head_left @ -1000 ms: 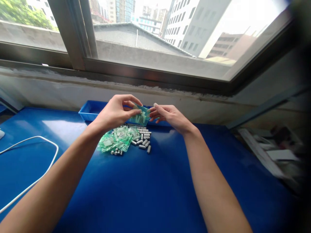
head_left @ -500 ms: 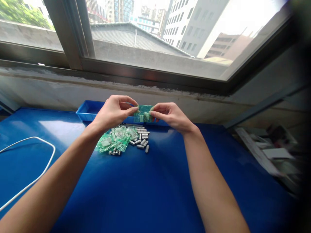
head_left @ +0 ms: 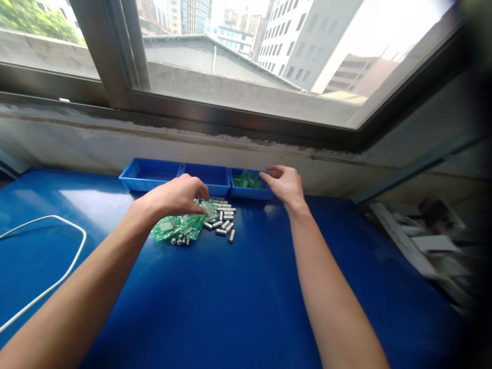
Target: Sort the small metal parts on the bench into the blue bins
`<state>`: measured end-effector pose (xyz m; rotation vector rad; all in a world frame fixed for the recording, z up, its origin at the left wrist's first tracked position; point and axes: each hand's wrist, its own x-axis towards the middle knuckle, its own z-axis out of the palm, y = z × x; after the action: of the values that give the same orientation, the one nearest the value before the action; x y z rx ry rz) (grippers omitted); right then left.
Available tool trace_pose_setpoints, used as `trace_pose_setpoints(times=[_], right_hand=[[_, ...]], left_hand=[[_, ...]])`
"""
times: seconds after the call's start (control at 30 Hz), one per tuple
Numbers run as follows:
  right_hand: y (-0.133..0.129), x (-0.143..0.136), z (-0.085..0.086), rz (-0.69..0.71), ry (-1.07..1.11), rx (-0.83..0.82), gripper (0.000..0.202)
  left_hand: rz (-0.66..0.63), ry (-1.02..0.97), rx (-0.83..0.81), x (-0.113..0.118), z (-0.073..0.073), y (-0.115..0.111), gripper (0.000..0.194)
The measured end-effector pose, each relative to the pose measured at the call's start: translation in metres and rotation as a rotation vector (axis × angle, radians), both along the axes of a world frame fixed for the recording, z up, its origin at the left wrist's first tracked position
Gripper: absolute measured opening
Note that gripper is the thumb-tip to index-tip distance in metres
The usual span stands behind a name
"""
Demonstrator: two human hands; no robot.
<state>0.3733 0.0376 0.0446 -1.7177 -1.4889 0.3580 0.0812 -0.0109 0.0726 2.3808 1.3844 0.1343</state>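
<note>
My left hand (head_left: 175,196) hovers over a pile of green plastic bags (head_left: 180,223) on the blue table, its thumb and fingers apart with nothing visible between them. Flat pale pieces show through some bags. At the right-hand blue bin (head_left: 251,193), my right hand (head_left: 285,185) reaches over the rim with thumb and fingertips slightly parted. A blurred green bag (head_left: 248,179) lies in that bin, just left of the fingertips. Beside the pile are several short metal cylinders (head_left: 226,224), some lying and a few at the front clustered together (head_left: 180,240).
Two more blue bins, a left one (head_left: 149,171) and a middle one (head_left: 207,177), stand in the row against the wall below the window. A white cable (head_left: 82,241) curves over the table's left side. Blurred items lie on a shelf (head_left: 434,241) at right.
The small green bag both hands held up has gone from between them. My right hand has moved right to the right-hand bin; my left hand has dropped toward the pile.
</note>
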Motion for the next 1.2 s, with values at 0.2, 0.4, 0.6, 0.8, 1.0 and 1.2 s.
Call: trace_pose_setpoints(times=[0.2, 0.4, 0.6, 0.8, 1.0, 1.2], right_hand=[[-0.009, -0.009, 0.009, -0.041, -0.098, 0.010, 0.023], [-0.011, -0.017, 0.014, 0.095, -0.056, 0.017, 0.020], [-0.005, -0.017, 0.006, 0.244, -0.013, -0.001, 0.022], [-0.016, -0.027, 0.017, 0.458, 0.228, -0.170, 0.039], [-0.031, -0.030, 0.030, 0.767, 0.351, -0.338, 0.051], [-0.028, -0.024, 0.031, 0.812, 0.400, -0.309, 0.043]], left_hand=[[0.004, 0.125, 0.049, 0.012, -0.011, -0.004, 0.042], [0.021, 0.062, 0.131, 0.025, -0.020, -0.005, 0.037], [0.075, -0.327, 0.093, 0.026, -0.016, -0.002, 0.025], [0.148, -0.628, 0.078, 0.031, -0.007, -0.004, 0.029], [0.172, -0.876, -0.023, 0.036, -0.002, -0.007, 0.046], [0.178, -0.921, -0.060, 0.037, -0.001, -0.008, 0.050]])
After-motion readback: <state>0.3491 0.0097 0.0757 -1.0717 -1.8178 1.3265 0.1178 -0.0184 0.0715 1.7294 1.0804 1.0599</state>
